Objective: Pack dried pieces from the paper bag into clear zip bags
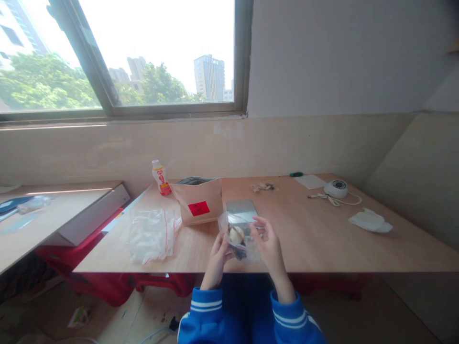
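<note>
Near the table's front edge, my left hand (219, 251) grips the left side of a clear plastic bag (239, 243). Pale, rounded dried pieces and darker bits show inside the bag. My right hand (266, 239) is at the bag's right side, its fingers bent and partly apart; whether they pinch the plastic is hard to make out. Just behind the bag lies a flat scale with a shiny metal top (241, 210). To the left of it stands an open brown paper pouch (199, 203) with a red label.
Empty zip bags (150, 236) lie at the left, with a drink bottle (161, 177) behind them. Toward the back are a filled clear bag (264, 187), a screwdriver (296, 175) and paper (310, 181). A white camera with cable (336, 189) and crumpled tissue (370, 221) lie right.
</note>
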`<move>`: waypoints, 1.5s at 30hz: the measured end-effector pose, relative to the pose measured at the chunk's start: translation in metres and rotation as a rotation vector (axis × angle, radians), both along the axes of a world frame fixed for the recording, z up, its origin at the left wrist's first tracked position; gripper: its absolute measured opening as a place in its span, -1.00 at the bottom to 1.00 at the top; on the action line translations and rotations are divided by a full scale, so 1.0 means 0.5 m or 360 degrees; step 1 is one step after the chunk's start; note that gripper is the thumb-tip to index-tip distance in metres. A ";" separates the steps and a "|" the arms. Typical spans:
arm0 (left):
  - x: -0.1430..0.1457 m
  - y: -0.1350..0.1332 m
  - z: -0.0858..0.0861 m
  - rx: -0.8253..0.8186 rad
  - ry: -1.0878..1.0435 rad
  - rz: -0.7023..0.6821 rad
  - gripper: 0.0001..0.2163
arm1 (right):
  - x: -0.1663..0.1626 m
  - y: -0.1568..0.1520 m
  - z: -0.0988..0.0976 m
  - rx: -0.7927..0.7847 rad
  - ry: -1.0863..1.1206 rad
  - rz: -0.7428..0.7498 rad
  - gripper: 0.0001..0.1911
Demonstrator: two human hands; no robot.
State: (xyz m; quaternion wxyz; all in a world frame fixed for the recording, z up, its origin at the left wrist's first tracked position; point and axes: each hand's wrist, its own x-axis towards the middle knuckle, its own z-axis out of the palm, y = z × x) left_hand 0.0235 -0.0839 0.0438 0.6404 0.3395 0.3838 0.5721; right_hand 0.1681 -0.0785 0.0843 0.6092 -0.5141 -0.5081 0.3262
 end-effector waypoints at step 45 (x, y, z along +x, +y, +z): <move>-0.036 0.004 0.027 0.0116 0.0157 0.0362 -0.56 | -0.090 0.018 -0.023 0.0443 -0.0522 0.0220 -0.86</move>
